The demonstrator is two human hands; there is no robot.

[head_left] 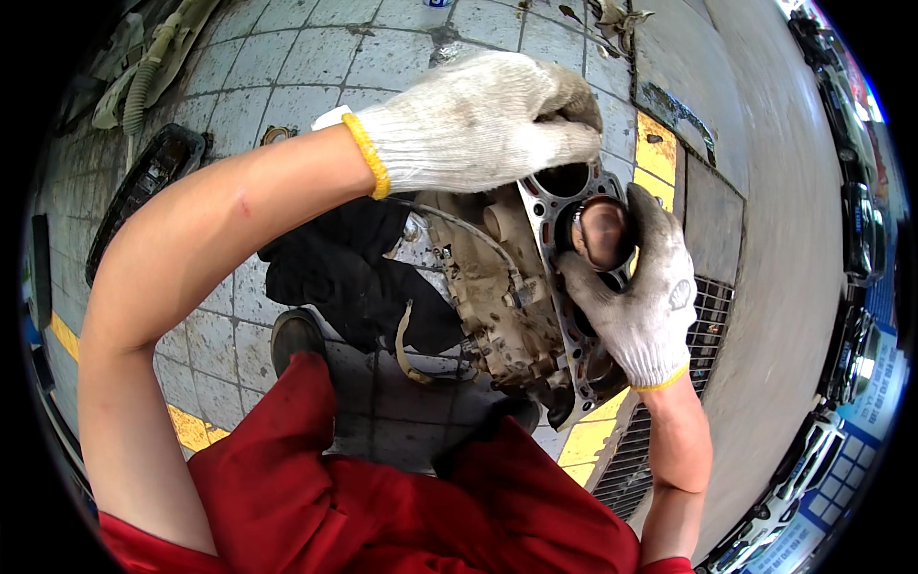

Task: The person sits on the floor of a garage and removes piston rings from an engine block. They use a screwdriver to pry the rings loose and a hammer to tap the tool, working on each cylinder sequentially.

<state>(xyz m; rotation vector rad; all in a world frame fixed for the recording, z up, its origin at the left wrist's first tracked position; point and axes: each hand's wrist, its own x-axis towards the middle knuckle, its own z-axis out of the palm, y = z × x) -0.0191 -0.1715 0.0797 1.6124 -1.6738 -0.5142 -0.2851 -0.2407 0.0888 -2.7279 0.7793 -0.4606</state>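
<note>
A grimy engine block (492, 297) stands on the paved ground between my knees, its bored face with a thin metal gasket (547, 212) turned to the right. My left hand (478, 120), in a white knit glove, curls over the top of the block and grips it. My right hand (643, 301), also gloved, wraps around a dark round piston-like part (601, 232) sitting in one of the bores. A loose wire (459, 225) runs across the block's side.
A black cloth bundle (335, 273) lies left of the block, above my shoe (295, 335). A black tray (143, 182) and a ribbed hose (143, 81) lie at the upper left. A drain grate (710, 325) and yellow kerb stripes (655, 148) run along the right; parked cars (856, 230) beyond.
</note>
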